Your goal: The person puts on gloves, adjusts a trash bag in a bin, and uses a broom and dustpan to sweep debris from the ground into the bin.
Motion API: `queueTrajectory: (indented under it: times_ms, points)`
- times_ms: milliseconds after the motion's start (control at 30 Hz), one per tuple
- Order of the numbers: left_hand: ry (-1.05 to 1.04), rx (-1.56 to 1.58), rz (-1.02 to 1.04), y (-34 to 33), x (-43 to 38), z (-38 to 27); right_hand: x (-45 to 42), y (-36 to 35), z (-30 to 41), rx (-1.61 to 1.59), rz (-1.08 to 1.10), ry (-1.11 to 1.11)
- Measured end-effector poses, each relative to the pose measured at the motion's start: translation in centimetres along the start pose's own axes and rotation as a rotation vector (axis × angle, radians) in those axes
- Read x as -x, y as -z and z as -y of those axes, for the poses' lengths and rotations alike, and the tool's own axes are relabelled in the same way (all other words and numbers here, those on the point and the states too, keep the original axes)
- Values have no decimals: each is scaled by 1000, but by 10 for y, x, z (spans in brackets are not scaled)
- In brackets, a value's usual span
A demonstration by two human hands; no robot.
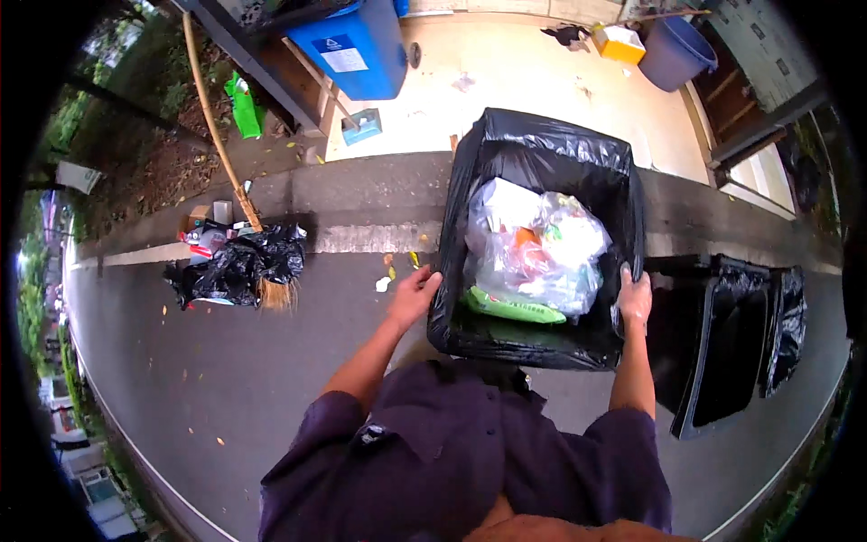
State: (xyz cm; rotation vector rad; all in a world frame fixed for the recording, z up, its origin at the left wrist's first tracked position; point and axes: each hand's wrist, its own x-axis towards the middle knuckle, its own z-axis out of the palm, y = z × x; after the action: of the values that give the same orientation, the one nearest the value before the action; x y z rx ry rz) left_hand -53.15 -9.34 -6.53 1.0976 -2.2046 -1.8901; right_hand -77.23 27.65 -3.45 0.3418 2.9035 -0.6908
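A large bin lined with a black plastic bag [559,132] stands in front of me, its mouth facing up. Inside lie a clear bag of mixed rubbish [535,251] and a green plastic packet [515,308]. My left hand [413,298] holds the liner-covered rim at the left side, thumb on top. On the right side my right hand [635,296] grips the same rim, with the black film bunched beside its fingers. The fingers under the rim are partly hidden.
Left on the road are black rubbish bags [234,267] and a straw broom [276,293]. A black bin [731,352] is at right. Beyond the kerb are a blue wheeled bin [376,54], a dustpan [362,127], a grey-purple bucket [674,57] and a yellow box [618,46].
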Motion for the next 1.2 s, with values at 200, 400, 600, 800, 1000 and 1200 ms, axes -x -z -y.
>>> queueTrajectory:
  times_ms: [200,400,600,800,1000,1200]
  points:
    - [26,67,11,-24,-26,-9,-3,4,0,-13,29,3]
    - [60,42,-32,-28,-35,-11,-11,5,1,45,59,-42]
    - [49,81,-40,-29,-32,-25,-11,4,10,50,30,-32]
    - [-42,-94,-72,-26,-42,-28,-11,-9,10,19,1,-42]
    - [-57,-224,-32,-25,-59,-39,-2,-18,13,-7,7,-91]
    - [-89,-333,22,-15,-85,-56,-18,-38,-22,92,-100,-124]
